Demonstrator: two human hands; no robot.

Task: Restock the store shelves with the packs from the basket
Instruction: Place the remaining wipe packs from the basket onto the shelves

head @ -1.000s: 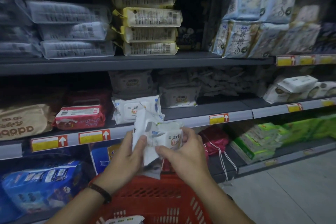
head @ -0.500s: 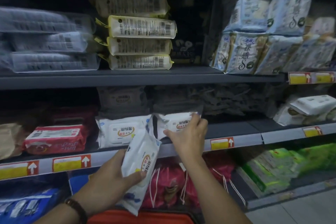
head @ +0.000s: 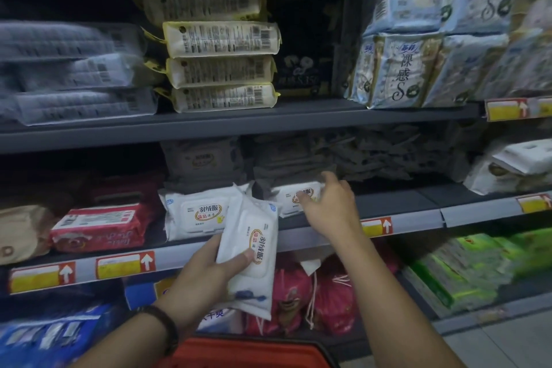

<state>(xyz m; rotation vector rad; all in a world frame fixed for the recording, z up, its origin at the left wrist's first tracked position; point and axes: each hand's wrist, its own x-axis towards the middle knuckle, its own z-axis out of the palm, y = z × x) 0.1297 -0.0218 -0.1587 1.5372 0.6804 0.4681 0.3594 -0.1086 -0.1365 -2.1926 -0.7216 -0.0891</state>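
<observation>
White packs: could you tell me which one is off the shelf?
The held pack, in the left hand; the left pack and right pack lie on the shelf.

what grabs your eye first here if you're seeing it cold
The white wipes pack held by the left hand in the centre stands out first. Just right of it, the right hand reaches with loose fingers to a matching pack on the middle shelf. Above them, a stack of yellow-edged packs sits bright on the upper shelf.
</observation>
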